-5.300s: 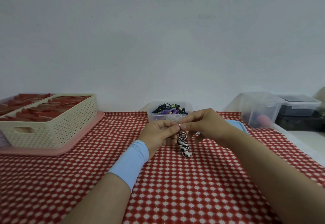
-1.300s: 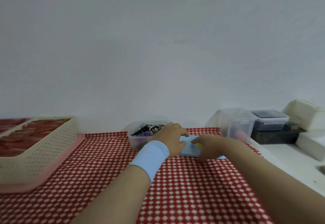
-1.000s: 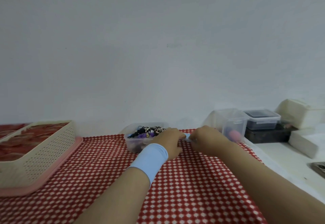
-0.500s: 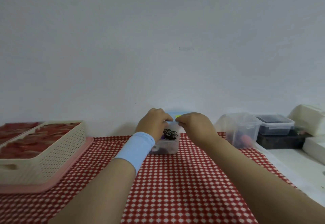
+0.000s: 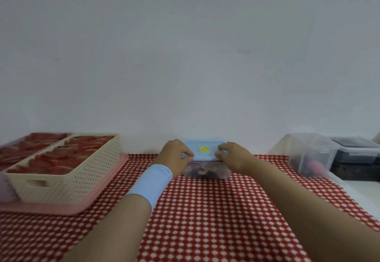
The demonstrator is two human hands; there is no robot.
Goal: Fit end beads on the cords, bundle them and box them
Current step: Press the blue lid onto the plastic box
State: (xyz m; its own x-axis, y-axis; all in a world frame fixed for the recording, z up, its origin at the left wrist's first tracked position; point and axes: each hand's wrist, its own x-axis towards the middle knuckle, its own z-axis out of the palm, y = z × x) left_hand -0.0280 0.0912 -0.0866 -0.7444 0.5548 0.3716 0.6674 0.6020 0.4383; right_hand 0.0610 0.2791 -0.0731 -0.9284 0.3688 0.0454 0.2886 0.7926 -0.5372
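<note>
A small clear plastic box (image 5: 205, 172) stands at the far edge of the red checked tablecloth (image 5: 205, 216), against the wall. Dark bundled cords show dimly through its wall. A light blue lid (image 5: 205, 152) with a yellow sticker lies on top of the box. My left hand (image 5: 174, 157), with a light blue wristband, grips the lid's left edge. My right hand (image 5: 233, 156) grips its right edge, fingers pressed on top.
A cream perforated basket (image 5: 67, 177) with red pieces sits on a pink tray (image 5: 86, 206) at the left. At the right stand a clear tub (image 5: 310, 154) and a dark-lidded container (image 5: 355, 152) on a white counter.
The striped cord bundle left my hands and went into the box. Both hands took the blue lid from the cloth and brought it onto the box, where it now lies flat.
</note>
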